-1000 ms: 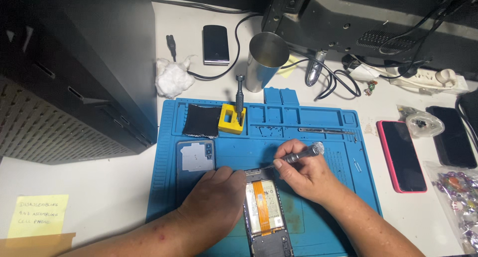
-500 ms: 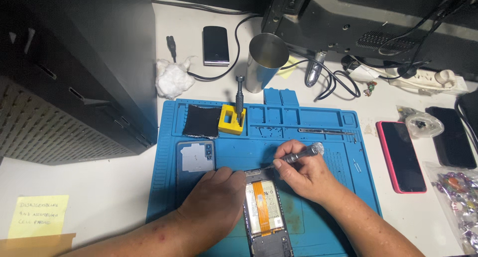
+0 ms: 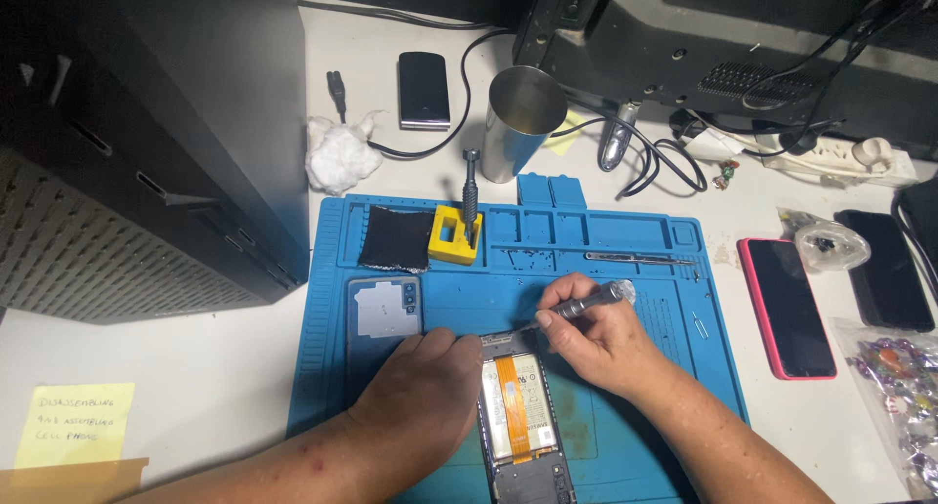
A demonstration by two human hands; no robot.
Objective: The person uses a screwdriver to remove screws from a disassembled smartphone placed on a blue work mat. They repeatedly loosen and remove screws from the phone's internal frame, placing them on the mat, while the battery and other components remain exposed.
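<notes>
while the left hand [image 3: 422,399] presses flat on the opened phone [image 3: 518,421] to pin it on the blue mat [image 3: 625,270], the right hand [image 3: 596,343] is closed round a slim metal screwdriver [image 3: 578,306], tip down at the phone's top edge. looks like the screw stage at the upper frame; the next bit needs the tip seated square and light pressure, those screws are tiny. phone sits low in the middle of the mat, back off, orange flex ribbon over a pale battery. the removed back cover [image 3: 383,312] lies just left, smooth grey-blue. the mat's rubbery with moulded ridges and trays.
</notes>
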